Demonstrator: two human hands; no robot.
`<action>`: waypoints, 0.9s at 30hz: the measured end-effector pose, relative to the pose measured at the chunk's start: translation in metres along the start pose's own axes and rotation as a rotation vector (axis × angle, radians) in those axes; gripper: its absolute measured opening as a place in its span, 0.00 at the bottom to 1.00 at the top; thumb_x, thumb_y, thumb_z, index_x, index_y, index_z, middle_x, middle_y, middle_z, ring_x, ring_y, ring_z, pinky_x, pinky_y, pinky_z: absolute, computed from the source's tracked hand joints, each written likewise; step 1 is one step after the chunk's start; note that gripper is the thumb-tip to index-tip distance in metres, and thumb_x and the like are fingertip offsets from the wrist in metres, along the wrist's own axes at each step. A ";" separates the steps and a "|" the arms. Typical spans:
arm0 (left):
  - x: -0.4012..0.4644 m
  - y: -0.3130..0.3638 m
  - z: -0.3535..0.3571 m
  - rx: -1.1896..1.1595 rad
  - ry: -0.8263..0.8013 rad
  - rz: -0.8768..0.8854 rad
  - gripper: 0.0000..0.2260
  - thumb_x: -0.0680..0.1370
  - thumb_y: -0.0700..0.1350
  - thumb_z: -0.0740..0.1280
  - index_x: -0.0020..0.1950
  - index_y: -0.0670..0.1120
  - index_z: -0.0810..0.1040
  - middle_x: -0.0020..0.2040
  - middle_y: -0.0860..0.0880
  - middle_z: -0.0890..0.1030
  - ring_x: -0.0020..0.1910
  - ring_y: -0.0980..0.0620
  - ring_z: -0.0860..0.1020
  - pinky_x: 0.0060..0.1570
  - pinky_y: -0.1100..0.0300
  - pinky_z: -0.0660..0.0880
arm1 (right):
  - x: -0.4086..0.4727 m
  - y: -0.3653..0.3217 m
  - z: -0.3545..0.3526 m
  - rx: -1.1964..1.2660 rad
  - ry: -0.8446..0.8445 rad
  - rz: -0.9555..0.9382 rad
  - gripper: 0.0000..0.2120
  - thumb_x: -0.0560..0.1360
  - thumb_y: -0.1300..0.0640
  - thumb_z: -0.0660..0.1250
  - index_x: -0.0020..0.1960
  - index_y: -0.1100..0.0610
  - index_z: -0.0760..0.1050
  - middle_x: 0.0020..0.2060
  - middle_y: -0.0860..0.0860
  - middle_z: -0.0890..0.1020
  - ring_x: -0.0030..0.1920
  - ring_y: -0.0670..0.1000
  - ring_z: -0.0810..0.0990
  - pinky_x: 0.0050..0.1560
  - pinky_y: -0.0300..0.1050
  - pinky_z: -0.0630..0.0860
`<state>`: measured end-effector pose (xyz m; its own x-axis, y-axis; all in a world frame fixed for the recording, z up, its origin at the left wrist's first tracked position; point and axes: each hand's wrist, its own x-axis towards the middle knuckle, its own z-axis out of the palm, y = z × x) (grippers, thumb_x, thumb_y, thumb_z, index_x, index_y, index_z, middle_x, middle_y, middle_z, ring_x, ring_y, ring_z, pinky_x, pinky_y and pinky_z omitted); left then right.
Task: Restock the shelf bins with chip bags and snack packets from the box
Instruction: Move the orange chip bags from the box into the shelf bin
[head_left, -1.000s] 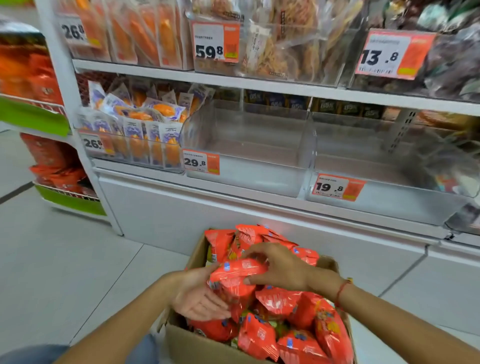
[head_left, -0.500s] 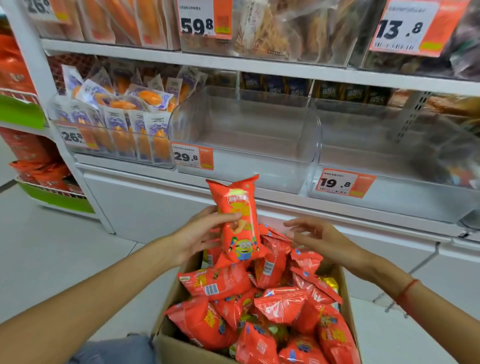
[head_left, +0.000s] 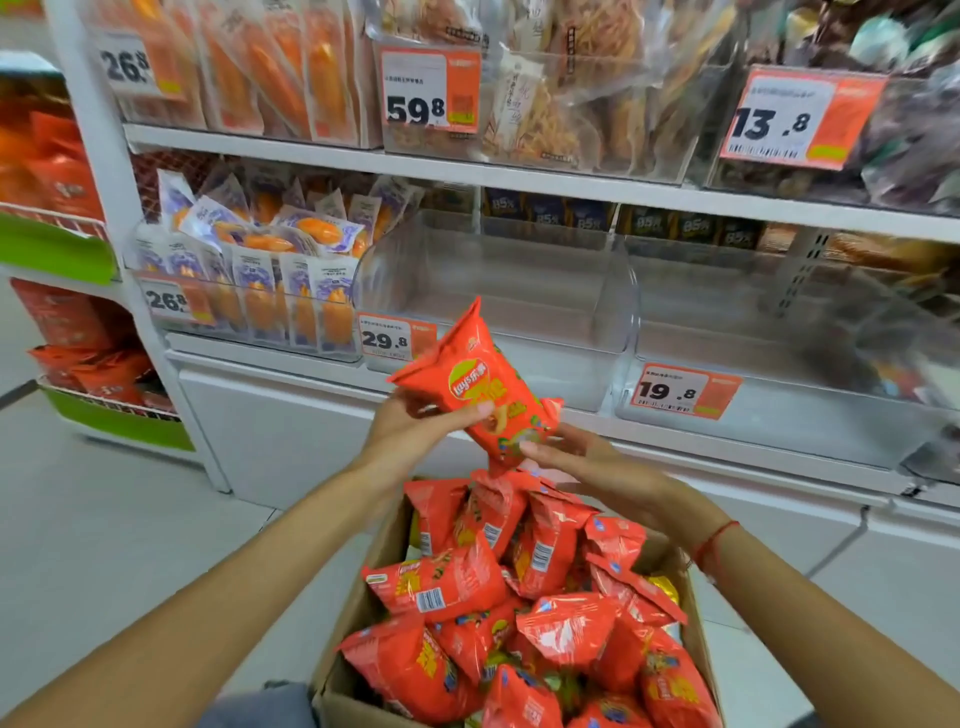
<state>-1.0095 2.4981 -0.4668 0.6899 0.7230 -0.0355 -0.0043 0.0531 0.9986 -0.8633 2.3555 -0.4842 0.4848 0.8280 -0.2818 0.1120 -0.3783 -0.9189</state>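
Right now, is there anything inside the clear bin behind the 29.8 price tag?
No: the clear bin behind the 29.8 price tag shows only bare walls and floor, while the red chip bag is held in front of it.

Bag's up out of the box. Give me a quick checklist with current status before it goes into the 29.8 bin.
1. Red chip bag held: ok, left hand grips its side with the thumb across the front.
2. Right hand supporting: ok, fingers touch the bag's lower end.
3. Bag lifted above the box: ok.
4. Clear bin behind the 29.8 tag has room: ok, nothing visible inside.
5. Path to the bin open: ok, nothing between bag and bin.
6. Bag sealed, undamaged: cannot tell.
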 end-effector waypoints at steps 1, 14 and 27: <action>0.005 0.002 -0.008 0.048 0.048 0.034 0.21 0.66 0.41 0.78 0.57 0.46 0.78 0.51 0.51 0.83 0.51 0.54 0.80 0.46 0.67 0.75 | 0.006 0.011 -0.009 -0.164 0.050 0.008 0.25 0.69 0.47 0.73 0.63 0.51 0.73 0.56 0.49 0.80 0.53 0.47 0.78 0.60 0.48 0.74; 0.016 -0.030 -0.063 0.361 0.063 -0.111 0.25 0.65 0.45 0.79 0.59 0.50 0.76 0.54 0.51 0.78 0.51 0.56 0.76 0.45 0.62 0.72 | 0.047 0.075 0.014 -1.436 0.102 0.032 0.33 0.68 0.38 0.69 0.64 0.59 0.70 0.62 0.57 0.72 0.64 0.57 0.68 0.63 0.48 0.64; 0.008 -0.025 -0.074 0.241 0.089 -0.242 0.21 0.64 0.47 0.80 0.52 0.53 0.76 0.49 0.52 0.81 0.49 0.55 0.78 0.47 0.57 0.71 | -0.015 0.004 -0.001 -1.031 0.315 -0.353 0.40 0.62 0.38 0.75 0.69 0.47 0.63 0.61 0.48 0.75 0.62 0.52 0.72 0.56 0.50 0.73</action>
<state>-1.0576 2.5539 -0.4954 0.5844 0.7670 -0.2650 0.3298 0.0738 0.9411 -0.8689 2.3406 -0.4836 0.4653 0.8698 0.1641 0.8760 -0.4258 -0.2267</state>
